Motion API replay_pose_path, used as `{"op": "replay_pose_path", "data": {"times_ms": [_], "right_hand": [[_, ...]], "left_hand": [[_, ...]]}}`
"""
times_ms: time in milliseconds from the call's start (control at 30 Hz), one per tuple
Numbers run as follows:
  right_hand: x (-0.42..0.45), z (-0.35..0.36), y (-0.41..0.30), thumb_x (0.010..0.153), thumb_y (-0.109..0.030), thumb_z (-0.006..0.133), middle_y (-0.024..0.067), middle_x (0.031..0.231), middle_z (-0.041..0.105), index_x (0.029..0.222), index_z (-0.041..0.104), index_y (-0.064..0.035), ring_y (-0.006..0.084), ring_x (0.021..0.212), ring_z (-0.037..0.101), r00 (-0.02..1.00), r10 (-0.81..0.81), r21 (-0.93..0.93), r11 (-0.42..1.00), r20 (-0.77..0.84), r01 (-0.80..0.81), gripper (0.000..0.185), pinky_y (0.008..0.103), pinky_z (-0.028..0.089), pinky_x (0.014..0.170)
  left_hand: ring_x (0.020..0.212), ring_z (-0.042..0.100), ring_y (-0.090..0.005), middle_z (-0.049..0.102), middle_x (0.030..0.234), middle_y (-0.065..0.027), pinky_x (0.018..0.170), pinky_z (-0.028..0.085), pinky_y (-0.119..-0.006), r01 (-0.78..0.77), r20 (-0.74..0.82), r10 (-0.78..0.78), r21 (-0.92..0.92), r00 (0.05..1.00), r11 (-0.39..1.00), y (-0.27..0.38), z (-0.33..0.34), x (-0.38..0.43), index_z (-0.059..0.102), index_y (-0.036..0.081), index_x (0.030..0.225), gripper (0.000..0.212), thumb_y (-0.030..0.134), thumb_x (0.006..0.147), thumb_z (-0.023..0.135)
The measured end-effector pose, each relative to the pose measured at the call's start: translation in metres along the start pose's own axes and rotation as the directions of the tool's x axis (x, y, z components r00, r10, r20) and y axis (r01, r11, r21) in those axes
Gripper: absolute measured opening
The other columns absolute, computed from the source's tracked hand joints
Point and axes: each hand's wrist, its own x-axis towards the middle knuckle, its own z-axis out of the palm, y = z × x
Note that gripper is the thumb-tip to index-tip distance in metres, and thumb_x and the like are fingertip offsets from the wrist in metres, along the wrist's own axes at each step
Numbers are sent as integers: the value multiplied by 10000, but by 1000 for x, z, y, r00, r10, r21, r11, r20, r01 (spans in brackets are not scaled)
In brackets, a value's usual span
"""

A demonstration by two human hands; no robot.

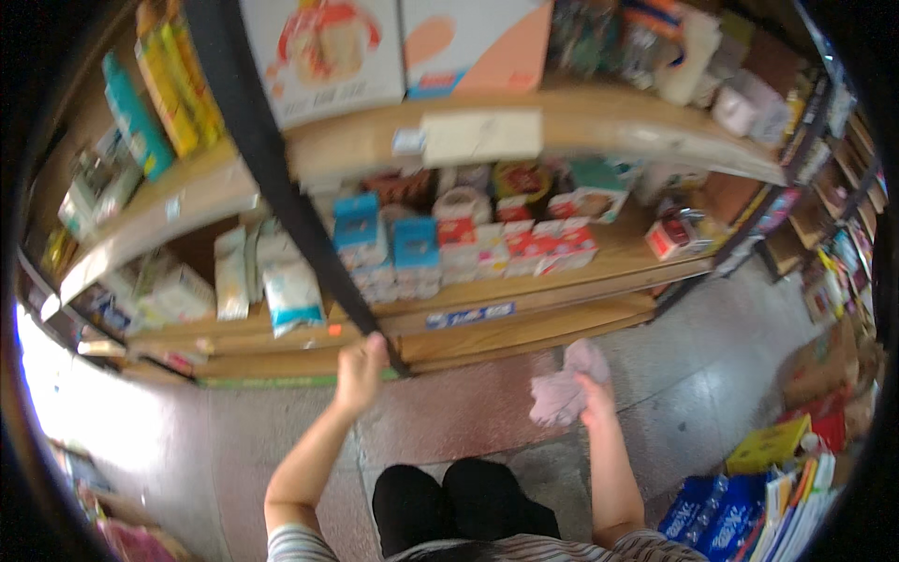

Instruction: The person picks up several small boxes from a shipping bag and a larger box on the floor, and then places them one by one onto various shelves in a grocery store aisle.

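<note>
A crumpled pale pink cloth [565, 393] hangs from my right hand [597, 404], which grips it in front of the lowest shelf board. My left hand [359, 376] is raised with its fingers curled, close to the foot of a black upright post [295, 211]. Whether its fingers touch or hold the post cannot be made out. Behind both hands stands a wooden shelf unit. Blue-topped boxes [416, 249], red and white small boxes [551, 246] and a white and teal packet [291, 295] stand on its lower shelf [632, 253].
On the upper shelf [604, 116] are large printed boxes [330, 60], a teal bottle [137, 119] and yellow packages [179, 84]. To the lower right, blue packs [716, 513], a yellow box [769, 446] and upright books or folders [804, 502] sit on the tiled floor [449, 414].
</note>
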Motion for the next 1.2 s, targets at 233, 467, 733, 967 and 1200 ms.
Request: {"op": "replay_pose_path", "data": {"times_ms": [233, 467, 733, 967, 1200], "right_hand": [[-82, 30, -110, 630, 102, 565, 80, 1028, 530, 1136, 424, -38, 198, 940, 521, 986, 139, -302, 947, 88, -106, 543, 315, 426, 808], [-156, 23, -169, 613, 79, 589, 91, 1031, 524, 1148, 408, -46, 203, 940, 518, 997, -4, -169, 986, -75, -9, 578, 327, 429, 796], [-189, -18, -292, 615, 61, 577, 118, 1047, 518, 1137, 411, -25, 218, 940, 514, 985, -24, -45, 999, -173, 16, 555, 322, 422, 797], [-155, -80, -367, 634, 52, 557, 113, 1055, 518, 1157, 406, -26, 224, 959, 507, 993, -98, -46, 994, -63, 96, 550, 322, 407, 819], [-145, -69, -445, 752, -164, 571, 84, 1125, 514, 1220, 400, -48, 211, 1009, 503, 948, -38, 289, 955, 317, -59, 511, 336, 397, 868]], "left_hand": [[608, 434, -80, 477, 681, -31, 540, 396, -240, -103, 598, 192, -179, 778, 978, 200, 31, 35, 365, 27, 954, 176, 95, 850, 491], [790, 570, -118, 579, 820, -73, 714, 449, -243, -243, 593, 260, -111, 762, 964, 371, -11, 71, 499, -5, 878, 166, 7, 747, 600], [844, 562, -224, 563, 884, -137, 725, 451, -309, -680, 182, 657, 132, 732, 721, 584, 64, 201, 477, 20, 964, 427, 171, 637, 708], [966, 528, -261, 534, 1031, -184, 841, 414, -334, -111, -114, 231, 626, 966, 772, 634, 168, 274, 442, -30, 1046, 843, 558, 497, 694], [693, 532, -159, 572, 750, -117, 635, 444, -274, -441, 28, 447, 237, 894, 866, 640, 168, 168, 506, -41, 840, 513, 323, 547, 718]]}}
